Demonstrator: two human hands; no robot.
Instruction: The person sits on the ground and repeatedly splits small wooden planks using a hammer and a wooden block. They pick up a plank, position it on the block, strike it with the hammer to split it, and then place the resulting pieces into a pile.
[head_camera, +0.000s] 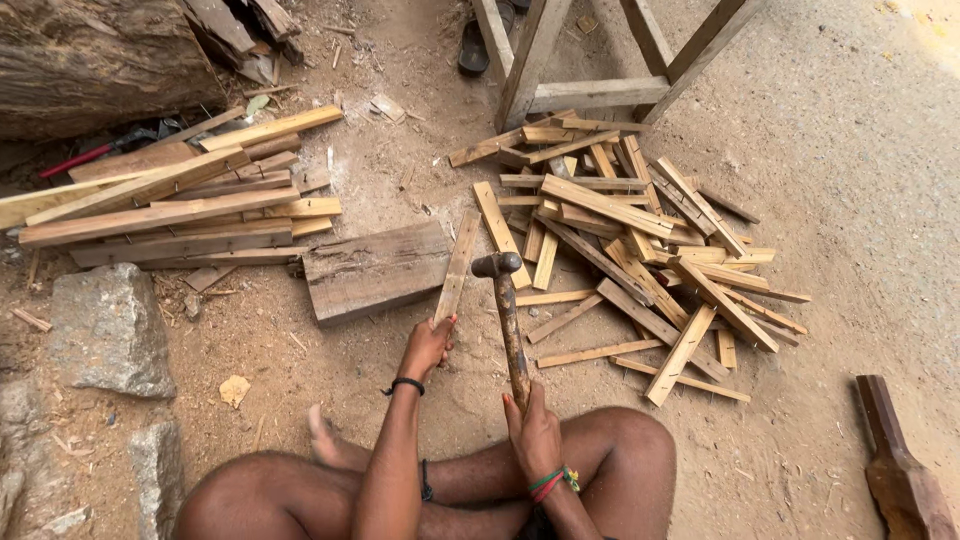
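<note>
On the sandy ground ahead, a heap of thin wooden slats (640, 240) spreads below a wooden stand (590, 60). Left of it lies a stack of longer planks (170, 205), then a thick wooden block (375, 270) and a grey stone (110, 330). Nearer, the right hand (535, 430) is closed around a hammer (508, 320), head raised. The left hand (428, 345) grips one slat (457, 268), its far end resting on the block.

Bare sand open just below the wooden block (378, 270) for my hands, slat heap (630, 240) crowding right of it, stacked planks (170, 205) left.
</note>
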